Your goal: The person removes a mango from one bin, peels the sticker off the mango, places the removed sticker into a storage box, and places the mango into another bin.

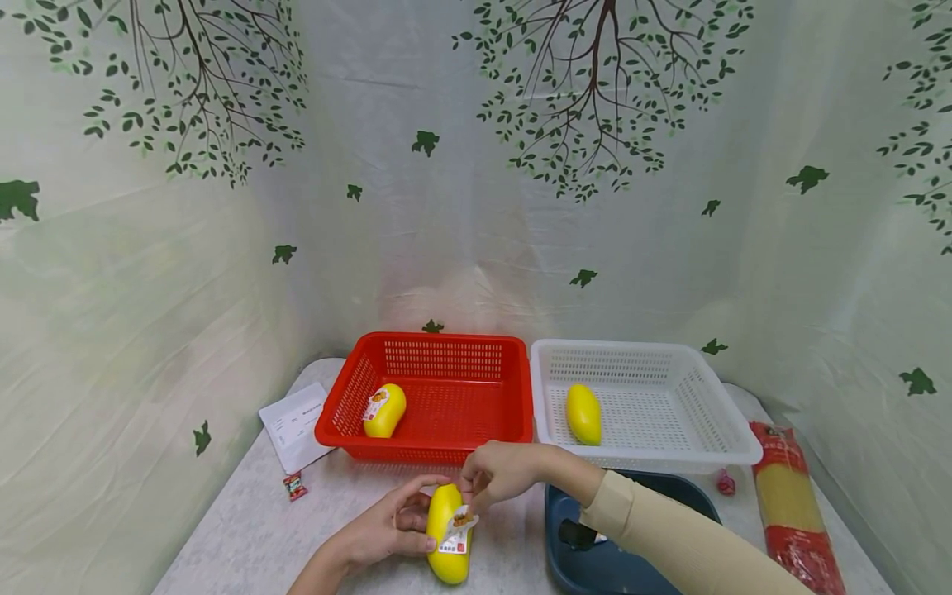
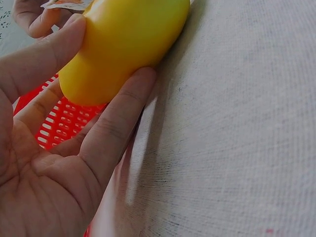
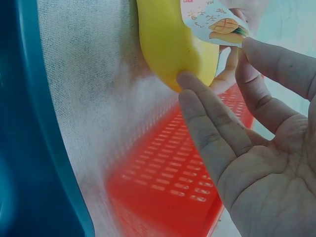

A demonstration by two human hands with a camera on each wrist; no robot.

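Observation:
A yellow mango [image 1: 439, 522] is on the grey table in front of the red basket, long side pointing away from me. My left hand [image 1: 381, 527] grips it from the left, thumb on one side and fingers on the other, as the left wrist view shows. A white label [image 3: 217, 22] with a mango picture is partly lifted off the skin. With thumb and index finger, my right hand [image 1: 507, 473] pinches the label's loose edge. Two other fingertips [image 3: 186, 79] of that hand rest at the mango's end in the right wrist view.
A labelled mango [image 1: 391, 411] lies in the red basket [image 1: 431, 450]; another mango [image 1: 583, 413] sits in the white basket [image 1: 640, 454]. Under my right forearm stands a dark blue basin [image 1: 554, 545]. Around them are a red-and-yellow packet [image 1: 796, 512], a paper [image 1: 297, 426] and a small wrapper [image 1: 295, 486].

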